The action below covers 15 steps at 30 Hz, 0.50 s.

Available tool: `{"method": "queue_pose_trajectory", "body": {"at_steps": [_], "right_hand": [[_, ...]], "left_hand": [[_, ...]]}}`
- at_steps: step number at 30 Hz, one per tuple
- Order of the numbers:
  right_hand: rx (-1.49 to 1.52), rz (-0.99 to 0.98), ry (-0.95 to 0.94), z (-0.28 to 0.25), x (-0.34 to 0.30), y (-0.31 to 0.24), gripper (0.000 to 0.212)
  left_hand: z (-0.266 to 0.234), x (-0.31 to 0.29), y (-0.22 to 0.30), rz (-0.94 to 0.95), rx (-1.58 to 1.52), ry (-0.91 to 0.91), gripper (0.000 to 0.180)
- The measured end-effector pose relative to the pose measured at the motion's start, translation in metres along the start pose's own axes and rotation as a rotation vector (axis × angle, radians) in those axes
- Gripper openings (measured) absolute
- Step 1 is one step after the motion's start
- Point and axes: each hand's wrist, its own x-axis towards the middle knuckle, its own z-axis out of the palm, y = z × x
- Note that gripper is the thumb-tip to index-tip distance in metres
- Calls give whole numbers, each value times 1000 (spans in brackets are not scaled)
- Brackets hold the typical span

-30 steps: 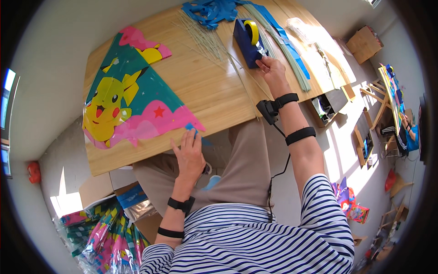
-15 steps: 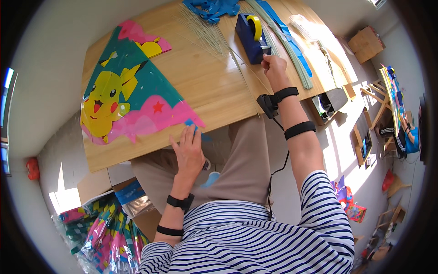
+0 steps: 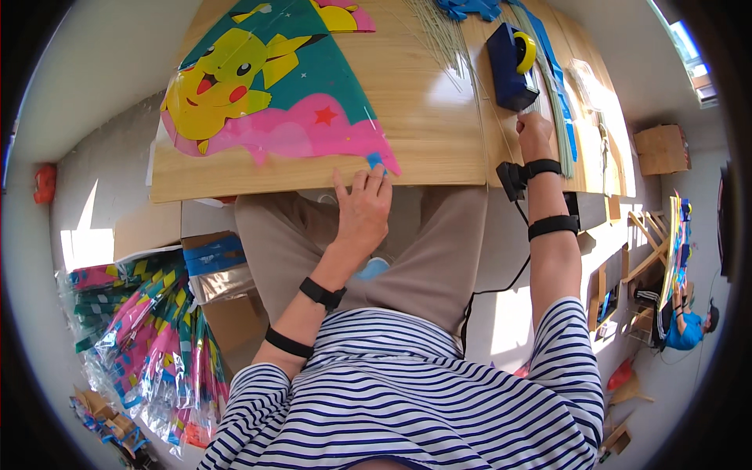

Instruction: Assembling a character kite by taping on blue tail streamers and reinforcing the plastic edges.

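Note:
A triangular plastic kite sheet (image 3: 321,74), green and pink with a yellow cartoon figure, lies flat on the wooden table. At its pink lower right corner is a small blue patch (image 3: 374,160). My left hand (image 3: 364,210) has its fingers stretched out, the tips at that corner by the table's front edge. Just in front of a dark blue tape dispenser (image 3: 509,78) with a yellow-cored roll (image 3: 526,53), my right hand (image 3: 535,135) is closed with the fingers pinched together. What it pinches, if anything, is hidden.
Thin sticks (image 3: 443,37) and blue material (image 3: 470,8) lie at the table's back; a bundle of pale rods (image 3: 558,106) lies right of the dispenser. Bagged colourful kites (image 3: 149,333) sit on the floor at left. A person in blue (image 3: 683,332) works far right.
The view has shifted, so the table sits higher and further right. My right hand has drawn slightly back from the dispenser's front end. My left hand stays by the kite's corner.

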Motion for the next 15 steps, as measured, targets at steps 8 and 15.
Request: {"method": "queue_pose_trajectory", "body": {"at_steps": [8,15], "right_hand": [[338,-663,-614,2,-113,-114,10],[-329,-1405,-712,58,-190,-175,4]], "left_hand": [[-2,-2,-2,-10,-37,-9,46],[3,-5,0,-4,7,21,45]]}}
